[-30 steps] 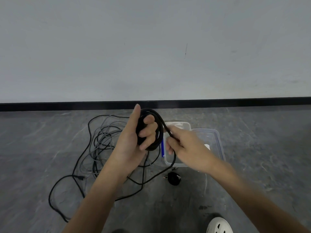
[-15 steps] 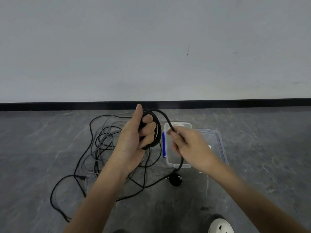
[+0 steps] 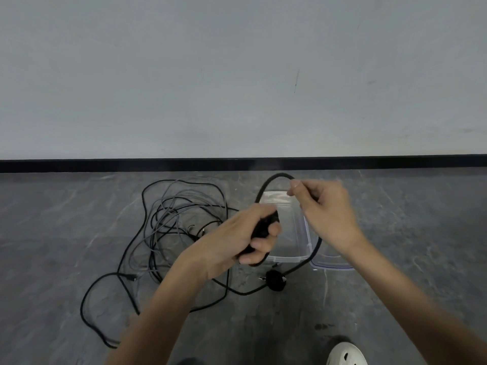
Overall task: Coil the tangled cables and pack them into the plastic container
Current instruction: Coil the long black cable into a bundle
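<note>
Winding one black cable into a ring is the job right now, I think. The left hand is curled tight round a small black coil, held just over the plastic container. The right hand pinches the loose part between thumb and fingers and lifts it in a loop. The plug lies on the floor by the container (so some cord is not wound yet). Nothing looks packed inside so far. A big messy pile of grey and black cables waits on the left, so most of the work is left. I can see no words or labels anywhere.
</note>
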Motion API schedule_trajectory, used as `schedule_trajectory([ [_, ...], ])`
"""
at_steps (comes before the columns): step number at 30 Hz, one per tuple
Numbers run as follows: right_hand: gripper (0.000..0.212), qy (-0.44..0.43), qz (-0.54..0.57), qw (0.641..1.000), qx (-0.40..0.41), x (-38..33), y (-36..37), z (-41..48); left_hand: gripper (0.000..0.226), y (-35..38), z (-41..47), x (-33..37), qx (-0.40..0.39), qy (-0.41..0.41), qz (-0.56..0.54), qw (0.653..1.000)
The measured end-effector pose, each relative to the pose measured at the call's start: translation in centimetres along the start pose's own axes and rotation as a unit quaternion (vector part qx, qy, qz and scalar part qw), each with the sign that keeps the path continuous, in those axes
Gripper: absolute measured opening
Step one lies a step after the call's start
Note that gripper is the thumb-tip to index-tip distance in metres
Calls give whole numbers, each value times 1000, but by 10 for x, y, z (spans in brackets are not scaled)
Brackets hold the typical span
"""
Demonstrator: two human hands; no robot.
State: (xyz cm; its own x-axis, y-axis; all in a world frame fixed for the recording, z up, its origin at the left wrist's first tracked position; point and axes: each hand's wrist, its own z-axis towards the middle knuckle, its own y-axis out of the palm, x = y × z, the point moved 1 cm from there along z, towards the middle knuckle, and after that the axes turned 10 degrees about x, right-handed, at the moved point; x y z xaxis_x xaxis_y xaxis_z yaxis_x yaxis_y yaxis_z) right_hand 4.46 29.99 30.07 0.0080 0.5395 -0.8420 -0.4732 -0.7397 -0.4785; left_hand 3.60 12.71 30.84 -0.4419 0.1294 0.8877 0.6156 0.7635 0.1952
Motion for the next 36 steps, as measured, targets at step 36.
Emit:
schedule_trajectory([
  [36, 32, 82, -113, 951, -276, 6, 22, -19, 42, -4, 4, 6, 213, 155, -101, 959],
])
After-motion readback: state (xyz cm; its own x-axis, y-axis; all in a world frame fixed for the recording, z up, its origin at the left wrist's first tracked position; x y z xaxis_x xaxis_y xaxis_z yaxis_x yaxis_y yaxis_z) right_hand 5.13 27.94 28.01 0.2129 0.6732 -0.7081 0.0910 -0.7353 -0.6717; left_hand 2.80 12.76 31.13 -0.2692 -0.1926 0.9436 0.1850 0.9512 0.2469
